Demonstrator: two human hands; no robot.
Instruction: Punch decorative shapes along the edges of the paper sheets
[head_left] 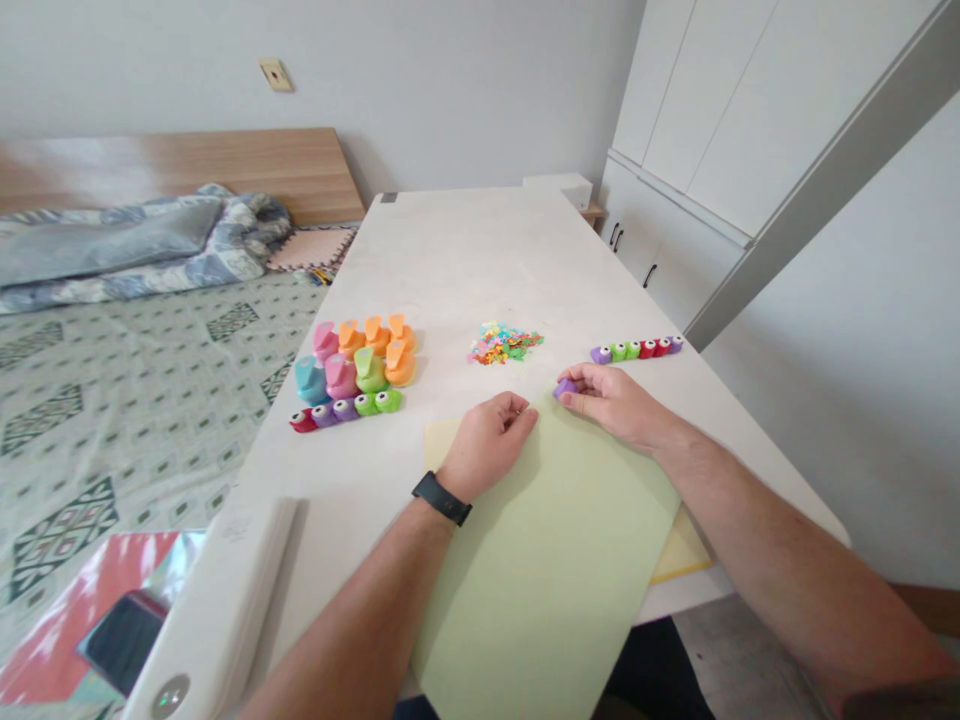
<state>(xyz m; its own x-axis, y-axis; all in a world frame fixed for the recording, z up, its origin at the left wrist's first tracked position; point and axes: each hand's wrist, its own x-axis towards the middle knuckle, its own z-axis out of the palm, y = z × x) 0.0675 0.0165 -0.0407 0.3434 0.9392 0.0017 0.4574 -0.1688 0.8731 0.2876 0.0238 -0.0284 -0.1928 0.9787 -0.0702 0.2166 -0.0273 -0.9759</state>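
a wooden headboard (225, 165) and white cabinets (690, 110) stand against pale walls (465, 90).

Can read no words, brands or numbers | On white machine (251, 590): bears faint grey marks near far end, too pale to make out | On its round panel (172, 696): shows small green glow, too blurred to tell as figure or sign
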